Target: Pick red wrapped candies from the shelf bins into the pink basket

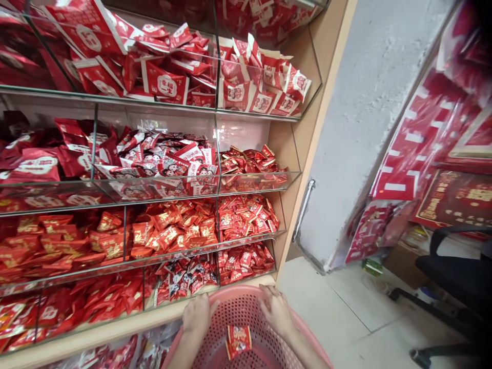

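Note:
A pink perforated basket (246, 306) sits at the bottom centre, just below the lowest candy shelf. My left hand (197, 313) grips its far rim on the left, fingers curled over the edge. On the right of the same rim rests my right hand (275, 309), fingers also closed on the edge. One red candy packet (238, 340) lies inside the basket between my forearms.
Tiered glass bins (215, 182) in a wooden shelf unit hold several kinds of red wrapped sweets and packets. A grey wall (357, 128) stands to the right. Red decorations (430, 148) hang beyond it, with a black office chair (457, 277) on the tiled floor.

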`<act>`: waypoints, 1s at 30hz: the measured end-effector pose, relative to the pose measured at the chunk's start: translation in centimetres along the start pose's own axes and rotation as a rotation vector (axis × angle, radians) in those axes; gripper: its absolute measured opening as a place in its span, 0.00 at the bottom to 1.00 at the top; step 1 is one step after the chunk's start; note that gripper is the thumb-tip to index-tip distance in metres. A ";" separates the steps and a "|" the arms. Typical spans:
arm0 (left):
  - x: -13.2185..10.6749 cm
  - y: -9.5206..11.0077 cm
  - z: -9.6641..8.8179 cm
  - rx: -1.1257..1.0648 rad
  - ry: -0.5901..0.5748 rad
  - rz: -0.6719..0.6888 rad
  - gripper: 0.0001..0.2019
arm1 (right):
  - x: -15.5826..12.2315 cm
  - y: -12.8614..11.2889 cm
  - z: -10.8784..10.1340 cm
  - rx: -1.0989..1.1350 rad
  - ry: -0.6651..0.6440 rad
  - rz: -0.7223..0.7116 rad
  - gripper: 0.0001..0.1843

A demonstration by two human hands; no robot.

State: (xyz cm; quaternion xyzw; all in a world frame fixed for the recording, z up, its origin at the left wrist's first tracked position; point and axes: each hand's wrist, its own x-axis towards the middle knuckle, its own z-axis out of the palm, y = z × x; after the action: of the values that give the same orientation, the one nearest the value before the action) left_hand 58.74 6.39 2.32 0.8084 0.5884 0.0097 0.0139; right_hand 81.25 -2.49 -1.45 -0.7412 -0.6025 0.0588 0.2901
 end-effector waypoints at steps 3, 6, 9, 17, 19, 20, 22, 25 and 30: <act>0.3 -0.1 0.2 0.008 -0.026 -0.017 0.21 | 0.6 -0.3 -1.3 0.161 0.057 -0.020 0.18; 0.5 -0.3 0.8 0.012 -0.046 -0.028 0.22 | 2.0 -1.8 -4.6 0.269 0.186 -0.065 0.17; 0.7 -0.4 1.4 0.017 -0.027 -0.023 0.22 | 4.5 -4.5 -9.2 0.250 0.358 -0.126 0.14; 0.6 -0.4 1.0 0.014 -0.034 -0.036 0.21 | 12.5 -10.0 -16.4 -0.295 0.319 -0.007 0.11; 0.5 -0.4 0.9 0.017 -0.034 -0.034 0.21 | 13.5 -10.3 -16.3 -0.391 0.240 0.058 0.14; 0.5 -0.4 0.9 0.018 -0.043 -0.028 0.21 | 13.8 -10.4 -16.1 -0.420 0.221 0.080 0.16; 0.5 -0.4 0.8 0.017 -0.061 -0.014 0.21 | 14.3 -10.5 -15.8 -0.460 0.207 0.108 0.17; 0.5 -0.3 0.5 0.004 -0.081 -0.007 0.21 | 14.8 -10.6 -15.7 -0.471 0.176 0.127 0.17; 0.5 -0.4 0.7 -0.023 -0.077 -0.020 0.21 | 15.0 -11.5 -16.8 -0.466 0.141 0.138 0.15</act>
State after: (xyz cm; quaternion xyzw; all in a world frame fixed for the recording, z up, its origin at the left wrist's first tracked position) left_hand 58.57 6.98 1.56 0.8022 0.5951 -0.0149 0.0460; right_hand 82.73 6.55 22.07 -0.8297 -0.5260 -0.1140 0.1482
